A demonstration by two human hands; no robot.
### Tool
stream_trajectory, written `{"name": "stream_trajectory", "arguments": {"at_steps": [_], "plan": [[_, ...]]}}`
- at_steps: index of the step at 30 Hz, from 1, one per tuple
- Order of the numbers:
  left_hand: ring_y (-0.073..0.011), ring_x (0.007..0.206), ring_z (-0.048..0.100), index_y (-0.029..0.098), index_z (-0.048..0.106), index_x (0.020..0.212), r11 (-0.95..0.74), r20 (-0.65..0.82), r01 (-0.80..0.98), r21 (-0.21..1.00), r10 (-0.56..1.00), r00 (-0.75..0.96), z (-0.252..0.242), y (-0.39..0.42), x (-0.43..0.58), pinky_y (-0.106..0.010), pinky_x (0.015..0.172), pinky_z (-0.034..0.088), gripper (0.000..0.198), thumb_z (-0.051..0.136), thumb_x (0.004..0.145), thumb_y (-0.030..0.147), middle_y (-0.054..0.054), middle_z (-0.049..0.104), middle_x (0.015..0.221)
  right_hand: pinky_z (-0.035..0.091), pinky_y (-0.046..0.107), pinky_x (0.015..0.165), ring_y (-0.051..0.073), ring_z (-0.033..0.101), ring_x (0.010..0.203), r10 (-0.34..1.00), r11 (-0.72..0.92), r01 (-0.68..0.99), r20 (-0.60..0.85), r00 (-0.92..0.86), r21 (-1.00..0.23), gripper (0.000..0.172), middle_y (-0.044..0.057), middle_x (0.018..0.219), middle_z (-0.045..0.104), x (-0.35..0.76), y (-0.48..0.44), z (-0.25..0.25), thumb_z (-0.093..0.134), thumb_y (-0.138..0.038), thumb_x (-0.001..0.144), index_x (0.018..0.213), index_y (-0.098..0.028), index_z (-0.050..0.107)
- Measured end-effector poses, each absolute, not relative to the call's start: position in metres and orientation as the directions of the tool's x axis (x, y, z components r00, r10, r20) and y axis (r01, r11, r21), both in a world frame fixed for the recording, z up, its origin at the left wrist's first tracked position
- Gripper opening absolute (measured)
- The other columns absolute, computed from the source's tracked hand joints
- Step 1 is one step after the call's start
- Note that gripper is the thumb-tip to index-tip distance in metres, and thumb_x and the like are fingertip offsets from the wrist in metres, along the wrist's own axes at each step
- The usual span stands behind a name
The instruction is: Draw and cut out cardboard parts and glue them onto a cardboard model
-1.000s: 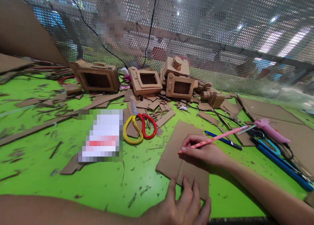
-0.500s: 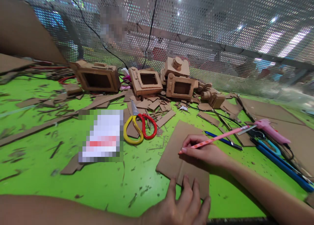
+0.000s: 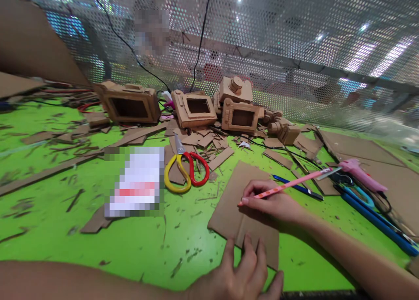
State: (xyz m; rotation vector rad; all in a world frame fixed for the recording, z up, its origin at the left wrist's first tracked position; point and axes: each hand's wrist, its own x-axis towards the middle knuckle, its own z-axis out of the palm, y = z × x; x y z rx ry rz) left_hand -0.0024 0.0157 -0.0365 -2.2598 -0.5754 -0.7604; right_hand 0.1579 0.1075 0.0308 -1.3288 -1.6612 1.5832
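Note:
A brown cardboard piece (image 3: 225, 204) lies flat on the green table (image 3: 137, 256) in front of me. My right hand (image 3: 273, 204) is closed round a pink pencil (image 3: 294, 182), its tip touching the cardboard near the middle. The fingers of my left hand (image 3: 240, 265) are spread, with several fingertips resting on the cardboard's near edge and the thumb off to the side. Beyond the right hand lies a blue utility knife (image 3: 297, 187). Scissors (image 3: 186, 167) with one yellow and one red handle lie left of the cardboard.
Cardboard cameras (image 3: 240, 116) stand along the back, before a perforated metal screen (image 3: 262, 38). Scraps are strewn around them. A blurred white sheet (image 3: 140, 182) lies at left. On the right are a pink glue gun (image 3: 363, 175), a long blue tool (image 3: 379, 223) and larger cardboard sheets (image 3: 356, 145).
My left thumb has shifted slightly down and away from the cardboard's corner. The right hand and pencil stay in practically the same spot.

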Motion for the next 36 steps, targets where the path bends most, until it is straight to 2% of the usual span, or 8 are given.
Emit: {"name": "stream_trajectory", "arguments": {"at_steps": [9, 15, 22, 28, 31, 36], "plan": [[-0.0228, 0.094, 0.067, 0.023, 0.055, 0.120, -0.658, 0.628, 0.575, -0.487, 0.194, 0.754, -0.0400, 0.0137, 0.0005, -0.034, 0.064, 0.058, 0.036, 0.053, 0.091, 0.044, -0.008, 0.071, 0.108, 0.038, 0.018, 0.052, 0.008, 0.056, 0.062, 0.875, -0.110, 0.338, -0.252, -0.413, -0.935, 0.030, 0.004, 0.074, 0.069, 0.1577, 0.1090, 0.0323, 0.076, -0.042, 0.072, 0.075, -0.014, 0.065], [-0.0212, 0.091, 0.067, 0.023, 0.059, 0.115, -0.671, 0.671, 0.605, -0.429, 0.211, 0.710, -0.0336, 0.0140, 0.0001, -0.031, 0.064, 0.059, 0.032, 0.049, 0.093, 0.044, -0.004, 0.073, 0.102, 0.041, 0.020, 0.053, 0.010, 0.058, 0.064, 0.877, -0.097, 0.333, -0.239, -0.417, -0.938, 0.030, 0.004, 0.075, 0.069, 0.1580, 0.1076, 0.0333, 0.075, -0.043, 0.073, 0.074, -0.015, 0.065], [-0.0226, 0.094, 0.066, 0.021, 0.055, 0.123, -0.650, 0.653, 0.601, -0.466, 0.206, 0.729, -0.0421, 0.0139, 0.0003, -0.033, 0.068, 0.057, 0.043, 0.050, 0.092, 0.048, -0.011, 0.070, 0.113, 0.042, 0.020, 0.054, 0.011, 0.060, 0.067, 0.879, -0.091, 0.339, -0.236, -0.415, -0.936, 0.032, 0.005, 0.076, 0.070, 0.1580, 0.1083, 0.0321, 0.076, -0.045, 0.072, 0.074, -0.015, 0.065], [-0.0217, 0.092, 0.066, 0.022, 0.060, 0.118, -0.671, 0.679, 0.597, -0.439, 0.187, 0.710, -0.0373, 0.0163, -0.0019, -0.032, 0.063, 0.059, 0.031, 0.052, 0.092, 0.037, -0.006, 0.071, 0.103, 0.045, 0.022, 0.057, 0.012, 0.062, 0.068, 0.877, -0.111, 0.326, -0.247, -0.412, -0.939, 0.035, 0.005, 0.075, 0.069, 0.1578, 0.1072, 0.0331, 0.078, -0.047, 0.070, 0.074, -0.015, 0.065], [-0.0210, 0.092, 0.067, 0.026, 0.057, 0.122, -0.685, 0.681, 0.603, -0.409, 0.211, 0.701, -0.0348, 0.0159, -0.0027, -0.031, 0.062, 0.060, 0.032, 0.053, 0.092, 0.036, -0.002, 0.071, 0.102, 0.046, 0.022, 0.057, 0.013, 0.062, 0.070, 0.881, -0.110, 0.316, -0.240, -0.409, -0.942, 0.033, 0.005, 0.075, 0.069, 0.1579, 0.1067, 0.0321, 0.077, -0.045, 0.071, 0.074, -0.016, 0.065], [-0.0212, 0.094, 0.067, 0.027, 0.055, 0.124, -0.676, 0.641, 0.587, -0.445, 0.217, 0.736, -0.0358, 0.0148, -0.0024, -0.032, 0.064, 0.059, 0.033, 0.054, 0.092, 0.036, -0.003, 0.071, 0.105, 0.046, 0.022, 0.056, 0.013, 0.062, 0.069, 0.885, -0.109, 0.315, -0.237, -0.401, -0.943, 0.033, 0.005, 0.075, 0.068, 0.1574, 0.1065, 0.0316, 0.077, -0.047, 0.070, 0.073, -0.016, 0.065]]}}
